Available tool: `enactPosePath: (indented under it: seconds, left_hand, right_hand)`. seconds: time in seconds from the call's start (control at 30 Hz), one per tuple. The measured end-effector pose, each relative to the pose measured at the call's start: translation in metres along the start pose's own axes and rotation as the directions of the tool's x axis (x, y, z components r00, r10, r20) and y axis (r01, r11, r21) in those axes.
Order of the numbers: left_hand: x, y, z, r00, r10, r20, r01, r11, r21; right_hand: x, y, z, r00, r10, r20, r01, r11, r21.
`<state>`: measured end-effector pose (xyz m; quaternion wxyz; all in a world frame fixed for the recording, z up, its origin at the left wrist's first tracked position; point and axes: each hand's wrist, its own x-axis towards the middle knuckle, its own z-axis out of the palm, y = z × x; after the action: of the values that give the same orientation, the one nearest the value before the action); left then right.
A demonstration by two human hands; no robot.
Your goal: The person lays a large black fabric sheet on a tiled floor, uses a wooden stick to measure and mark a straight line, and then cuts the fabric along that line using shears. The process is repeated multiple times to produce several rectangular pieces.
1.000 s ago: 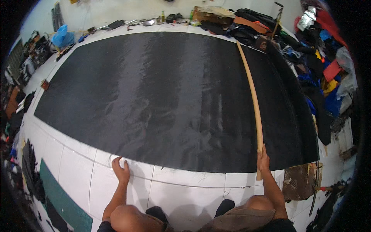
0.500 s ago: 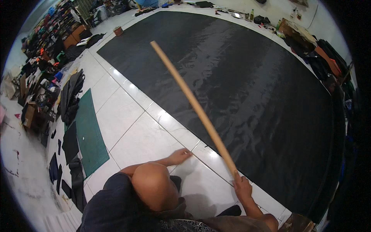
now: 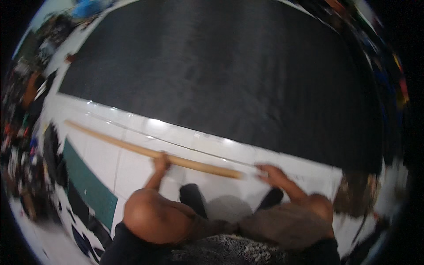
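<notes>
A long tan pole (image 3: 198, 166) lies slantwise across my front, low over the white tiled floor or on it; I cannot tell which. My left hand (image 3: 161, 163) is closed around it near the middle. Just past the pole's right end, my right hand (image 3: 273, 175) is apart from it, fingers stretched and a little blurred, holding nothing. Beyond both hands a large black sheet (image 3: 194, 75) is spread flat, its near edge running parallel to a strip of bare tile.
At my left lie a green mat (image 3: 88, 181) and several dark cloth scraps (image 3: 99, 234). Piled goods (image 3: 28, 101) line the far left. A brown object (image 3: 353, 192) sits by the sheet's near right corner. My bent knees flank the floor before me.
The pole has swung down leftward off the black sheet to lie nearer me. My left hand has taken hold of it, and my right hand has let go. My view has turned and tilted down.
</notes>
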<state>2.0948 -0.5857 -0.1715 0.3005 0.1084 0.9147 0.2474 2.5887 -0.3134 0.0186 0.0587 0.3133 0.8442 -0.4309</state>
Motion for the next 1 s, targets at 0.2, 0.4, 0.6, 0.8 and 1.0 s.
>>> enactPosePath:
  seconds: [0.2, 0.4, 0.6, 0.8, 1.0]
  left_hand:
    - [0.048, -0.019, -0.147, 0.961, -0.198, -0.192, 0.121, 0.929, -0.351]
    - [0.015, 0.137, -0.185, 0.73, 0.669, -0.139, -0.452, 0.626, 0.635]
    - [-0.087, 0.347, -0.095, 0.427, 0.671, 0.606, -0.853, 0.078, 0.516]
    - [-0.207, 0.393, 0.123, 0.065, 0.731, 0.68, -0.998, 0.04, 0.053]
    - [-0.268, 0.374, 0.226, -0.005, 0.849, 0.529, -0.982, -0.104, 0.157]
  right_hand:
    - [-0.115, 0.098, -0.065, 0.697, 0.512, -0.501, -0.464, 0.856, 0.229]
    - [-0.264, 0.129, 0.065, 0.172, 0.952, -0.254, -0.915, 0.25, 0.318]
    - [-0.259, 0.06, 0.144, 0.008, 0.962, -0.272, -0.789, 0.173, 0.589]
    - [-0.251, 0.029, 0.134, -0.072, 0.883, -0.464, -0.623, 0.324, 0.712]
    - [-0.26, 0.052, 0.104, 0.018, 0.992, -0.121, -0.514, 0.113, 0.85]
